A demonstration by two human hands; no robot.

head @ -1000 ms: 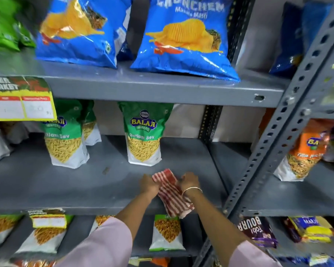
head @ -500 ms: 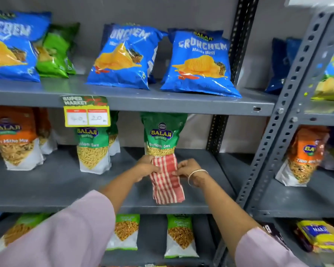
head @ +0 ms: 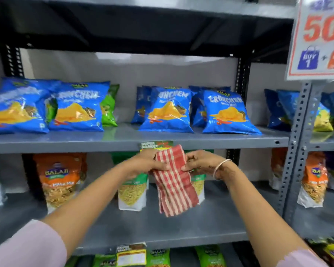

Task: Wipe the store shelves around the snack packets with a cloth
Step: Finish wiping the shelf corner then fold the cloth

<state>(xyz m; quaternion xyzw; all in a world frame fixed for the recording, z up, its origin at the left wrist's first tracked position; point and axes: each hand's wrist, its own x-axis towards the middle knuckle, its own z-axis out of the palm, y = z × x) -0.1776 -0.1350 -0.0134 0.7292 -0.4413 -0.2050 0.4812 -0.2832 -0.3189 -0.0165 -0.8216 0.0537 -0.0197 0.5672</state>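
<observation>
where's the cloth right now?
In the head view, centre frame: the red-striped cloth is pinched between the left hand and right hand, hanging in the air below the upper shelf's front edge, not on any shelf.

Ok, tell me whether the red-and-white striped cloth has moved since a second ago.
Yes. The red-and-white striped cloth has risen: it lay on the lower grey shelf, and now its top reaches the upper grey metal shelf's front edge.

"CRUNCHEM" on blue packet (head: 228, 112), "BALAJI" on orange pouch (head: 59, 180), "50" on hanging sign (head: 320, 35).
</observation>
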